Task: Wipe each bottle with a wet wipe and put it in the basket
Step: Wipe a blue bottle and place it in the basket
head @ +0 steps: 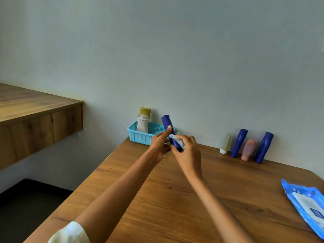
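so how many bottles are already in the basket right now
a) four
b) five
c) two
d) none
c) two: a white bottle and a yellow-capped bottle behind it stand in the blue basket, while the dark blue bottle being wiped is held in the hands, and four more wait by the wall.

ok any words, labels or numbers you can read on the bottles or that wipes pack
None can be read.
Wipes pack: a white label and a dark blue patch, print too blurred to read.
Pink bottle: a pale mark, too small to make out.
Blue bottle being wiped: no print shows.
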The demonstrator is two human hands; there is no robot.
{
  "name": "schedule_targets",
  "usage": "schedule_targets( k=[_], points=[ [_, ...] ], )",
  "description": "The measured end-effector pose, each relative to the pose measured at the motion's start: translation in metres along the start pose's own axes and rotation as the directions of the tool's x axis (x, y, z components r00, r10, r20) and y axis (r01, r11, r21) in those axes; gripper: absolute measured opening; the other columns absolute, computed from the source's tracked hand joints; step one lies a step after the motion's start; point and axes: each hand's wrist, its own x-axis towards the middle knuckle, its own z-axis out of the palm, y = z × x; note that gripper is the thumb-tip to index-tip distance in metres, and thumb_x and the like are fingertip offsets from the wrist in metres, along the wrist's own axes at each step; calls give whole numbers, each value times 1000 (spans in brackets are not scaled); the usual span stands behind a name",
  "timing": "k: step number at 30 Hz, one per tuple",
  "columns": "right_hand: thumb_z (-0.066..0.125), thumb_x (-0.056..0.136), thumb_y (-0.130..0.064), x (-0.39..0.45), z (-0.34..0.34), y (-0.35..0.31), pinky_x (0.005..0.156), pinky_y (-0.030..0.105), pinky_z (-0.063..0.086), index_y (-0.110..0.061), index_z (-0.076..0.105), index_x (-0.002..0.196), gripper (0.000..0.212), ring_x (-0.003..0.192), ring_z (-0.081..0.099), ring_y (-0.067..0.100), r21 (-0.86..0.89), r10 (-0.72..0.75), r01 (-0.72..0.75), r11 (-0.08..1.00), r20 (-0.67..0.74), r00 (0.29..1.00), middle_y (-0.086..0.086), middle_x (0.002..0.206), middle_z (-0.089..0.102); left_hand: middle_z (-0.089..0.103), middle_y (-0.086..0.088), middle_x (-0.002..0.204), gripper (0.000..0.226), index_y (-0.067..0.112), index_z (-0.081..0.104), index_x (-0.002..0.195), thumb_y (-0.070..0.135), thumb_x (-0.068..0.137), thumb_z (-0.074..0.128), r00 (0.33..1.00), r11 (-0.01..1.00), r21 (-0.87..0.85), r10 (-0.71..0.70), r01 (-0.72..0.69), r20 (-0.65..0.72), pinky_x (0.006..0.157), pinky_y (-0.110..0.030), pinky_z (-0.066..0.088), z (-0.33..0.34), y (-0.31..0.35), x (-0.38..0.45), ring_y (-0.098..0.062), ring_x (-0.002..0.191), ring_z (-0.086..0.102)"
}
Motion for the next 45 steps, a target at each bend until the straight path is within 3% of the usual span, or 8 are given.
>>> schedule_targets(
  k=[3,6,13,17,25,31,36,45],
  points=[
    [73,76,-18,14,-6,4,70,18,43,-16,67,104,29,81,58,11,244,253,-246,938,3,967,-3,95,62,66,-13,93,37,8,61,106,42,90,55,998,999,-2,39,-39,58,63,-31,56,-7,-1,0,-24,79,66],
    [70,80,-21,17,-14,12,67,29,48,-19,67,87,8,74,59,15,587,462,-462,665,164,872,-3,82,66,65,-11,95,25,10,61,108,29,94,52,985,991,-131,42,-20,167,66,-30,58,-22,-4,0,-22,80,66],
    [64,85,-15,0,-24,21,70,31,53,-10,68,92,10,80,65,17,771,480,-546,329,361,800,9,89,70,66,-15,104,40,4,56,118,25,84,59,944,986,-161,14,41,330,75,-31,58,-18,-17,-9,-21,86,67],
    [63,86,-16,6,-29,24,74,32,52,-10,68,103,19,86,64,19,760,454,-524,384,339,824,14,101,70,58,-20,124,79,3,45,133,37,70,79,902,984,-175,44,36,430,91,-43,53,-15,-18,-8,-30,107,61],
    [56,92,-18,1,-25,11,68,9,46,-10,61,120,29,86,60,12,261,137,-138,955,20,990,-3,97,56,63,-16,116,78,5,48,130,37,67,82,861,978,-208,113,-8,497,85,-47,55,-11,-9,-9,-29,103,63],
    [52,92,-19,-27,-19,11,83,11,45,-12,61,121,31,99,54,10,-10,-282,283,959,73,957,1,110,60,65,-12,98,40,5,52,119,27,86,56,903,985,-172,86,-14,421,69,-34,57,-19,-10,-9,-19,82,66],
    [62,86,-4,3,-26,13,78,29,55,-9,66,112,27,89,60,10,113,-36,43,993,-65,997,3,102,65,65,-12,110,44,8,52,123,24,83,60,866,990,-135,42,29,498,81,-47,55,-12,-20,-13,-26,97,66],
    [70,80,-8,-3,-28,9,71,13,53,-10,71,100,21,84,64,9,135,-129,122,983,42,991,2,97,69,67,-11,100,41,5,54,116,23,81,66,887,975,-220,92,11,453,78,-40,56,-19,-18,-6,-22,88,66]
  ],
)
